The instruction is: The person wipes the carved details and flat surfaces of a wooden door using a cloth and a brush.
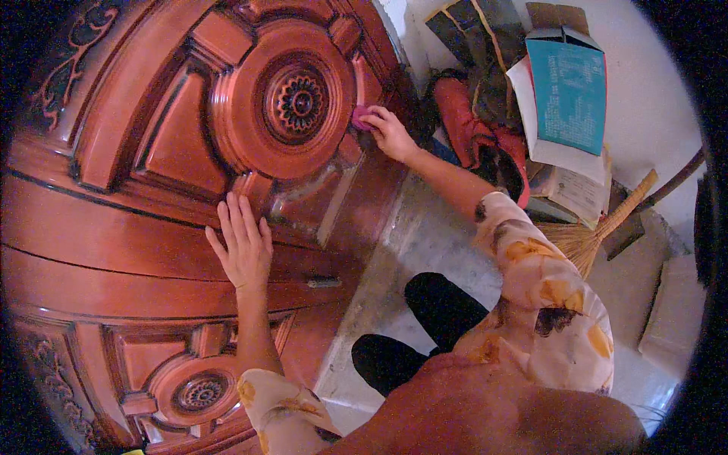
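Observation:
A glossy reddish-brown carved door (176, 131), apparently of wood, fills the left side of the view. On it stands a round moulded medallion (239, 114) with a flower-shaped rosette (303, 102) at its middle. My right hand (389, 133) grips a small purple cloth or scrubbing pad (362, 118) against the medallion's right rim; the fingers partly cover it. Below the medallion, my left hand (245, 244) lies palm-down on the door surface with fingers apart and nothing in it. A wet-looking, pale smear (304, 190) shows on the panel between my hands.
A second carved panel with a smaller medallion (199, 392) is at lower left. At right, a straw broom (591, 233), a teal-printed cardboard box (571, 96) and red shoes or bags (460, 114) crowd the wall. My dark-clad feet (443, 307) stand on the grey floor (364, 318).

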The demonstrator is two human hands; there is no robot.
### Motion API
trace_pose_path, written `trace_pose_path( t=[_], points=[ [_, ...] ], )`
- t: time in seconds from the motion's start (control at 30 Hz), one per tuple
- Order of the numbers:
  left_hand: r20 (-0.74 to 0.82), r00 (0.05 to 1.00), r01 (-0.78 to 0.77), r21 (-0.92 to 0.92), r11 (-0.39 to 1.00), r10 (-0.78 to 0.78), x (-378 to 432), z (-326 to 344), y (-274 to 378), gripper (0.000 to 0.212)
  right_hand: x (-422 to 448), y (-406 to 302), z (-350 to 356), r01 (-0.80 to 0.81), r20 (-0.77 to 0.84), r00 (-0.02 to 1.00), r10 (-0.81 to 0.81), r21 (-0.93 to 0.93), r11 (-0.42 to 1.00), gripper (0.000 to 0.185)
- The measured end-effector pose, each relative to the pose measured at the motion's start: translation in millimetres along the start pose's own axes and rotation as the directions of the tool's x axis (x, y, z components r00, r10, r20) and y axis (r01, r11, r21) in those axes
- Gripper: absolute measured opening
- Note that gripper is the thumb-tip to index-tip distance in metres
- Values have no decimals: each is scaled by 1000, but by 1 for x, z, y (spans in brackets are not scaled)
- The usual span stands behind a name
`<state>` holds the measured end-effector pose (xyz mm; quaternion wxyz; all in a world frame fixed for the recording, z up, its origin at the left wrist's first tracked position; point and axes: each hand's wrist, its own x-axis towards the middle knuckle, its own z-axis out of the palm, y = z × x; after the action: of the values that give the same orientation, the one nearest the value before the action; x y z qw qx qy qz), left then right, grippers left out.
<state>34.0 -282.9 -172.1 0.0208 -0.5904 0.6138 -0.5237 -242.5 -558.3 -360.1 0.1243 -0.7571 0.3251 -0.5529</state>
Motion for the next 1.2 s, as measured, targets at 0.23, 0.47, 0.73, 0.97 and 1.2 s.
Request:
trace_pose_path(
  t=[0.23,0.47,0.73,0.97,1.2],
  points=[
    [1,1000,-16,15,1000,16,-14,2,-16,58,80,10,-42,-593,595,803,12,802,-76,31],
    [-135,990,33,-64,997,-41,17,-7,7,58,219,117,-64,-514,-445,689,572,256,819,36],
    [5,1000,-2,4,1000,2,-10,-1,-7,59,169,32,-15,-341,-291,916,278,-195,919,35],
    [-11,1000,-13,-10,1000,13,-15,-2,-11,60,24,6,42,-118,384,914,133,-63,991,33],
    [-61,998,0,-48,999,-3,-1,-4,-5,59,-14,36,-13,-775,740,493,458,612,-154,29]
  ],
)
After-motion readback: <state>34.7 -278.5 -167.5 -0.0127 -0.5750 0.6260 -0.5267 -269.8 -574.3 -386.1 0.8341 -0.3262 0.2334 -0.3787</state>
